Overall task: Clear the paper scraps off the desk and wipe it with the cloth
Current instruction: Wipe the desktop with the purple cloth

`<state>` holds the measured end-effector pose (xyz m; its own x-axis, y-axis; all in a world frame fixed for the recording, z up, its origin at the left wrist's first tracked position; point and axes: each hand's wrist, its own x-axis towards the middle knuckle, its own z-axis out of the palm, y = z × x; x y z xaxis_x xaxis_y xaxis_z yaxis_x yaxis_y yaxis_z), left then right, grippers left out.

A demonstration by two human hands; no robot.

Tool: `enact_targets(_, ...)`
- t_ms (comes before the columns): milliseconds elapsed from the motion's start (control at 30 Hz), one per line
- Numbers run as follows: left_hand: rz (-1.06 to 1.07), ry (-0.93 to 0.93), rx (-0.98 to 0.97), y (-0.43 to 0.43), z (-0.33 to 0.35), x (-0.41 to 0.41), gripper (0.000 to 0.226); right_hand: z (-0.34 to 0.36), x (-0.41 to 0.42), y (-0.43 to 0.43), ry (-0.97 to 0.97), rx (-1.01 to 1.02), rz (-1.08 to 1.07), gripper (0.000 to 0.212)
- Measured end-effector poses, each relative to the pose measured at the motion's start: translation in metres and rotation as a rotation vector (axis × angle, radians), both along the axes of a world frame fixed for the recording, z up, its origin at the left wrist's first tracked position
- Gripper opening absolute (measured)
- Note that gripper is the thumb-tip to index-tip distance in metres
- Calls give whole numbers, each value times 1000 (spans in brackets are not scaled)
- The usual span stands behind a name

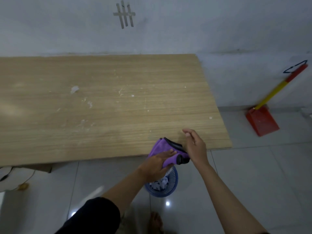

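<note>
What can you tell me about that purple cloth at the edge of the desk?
The purple cloth looks like soft fabric with a dark, black-looking trim along its edges. It is bunched and folded, not spread flat, and lies at the near edge of the wooden desk, partly hanging over it above a blue basket of paper scraps on the floor. The left hand presses on it from above, fingers across the fabric. The right hand is beside its dark-trimmed end, fingers loosely open; whether it touches the cloth is unclear.

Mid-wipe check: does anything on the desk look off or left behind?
Yes. The desk still shows whitish smears and flecks, the largest a pale patch left of centre. The left hand holds the purple cloth only at the near edge, above the blue basket.
</note>
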<state>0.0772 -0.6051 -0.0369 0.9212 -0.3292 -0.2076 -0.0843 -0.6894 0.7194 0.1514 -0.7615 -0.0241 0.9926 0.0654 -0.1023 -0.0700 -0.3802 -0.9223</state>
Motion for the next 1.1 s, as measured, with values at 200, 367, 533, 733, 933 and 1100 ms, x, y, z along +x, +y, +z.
enact_targets(200, 75, 41, -61, 1, 7, 2, 31, 7, -9, -5, 106, 139, 229, 18)
enact_targets(367, 312, 52, -146, 6, 23, 27, 40, 17, -11, -9, 173, 16, 521, 53)
enact_targets(533, 412, -72, -235, 19, 26, 43, 32, 31, 24, -20, -83, -135, 210, 19)
enact_targets(733, 600, -114, -53, 60, -4, 45, 33, 52, 78, -64, -375, -230, -234, 17)
enact_targets(933, 564, -68, -41, 71, -21, 42, 40, -9, 95, -82, -385, -765, -189, 44)
enact_targets(1100, 579, -49, -161, 68, -24, 38, 42, -47, 76, -54, -185, -735, -40, 54)
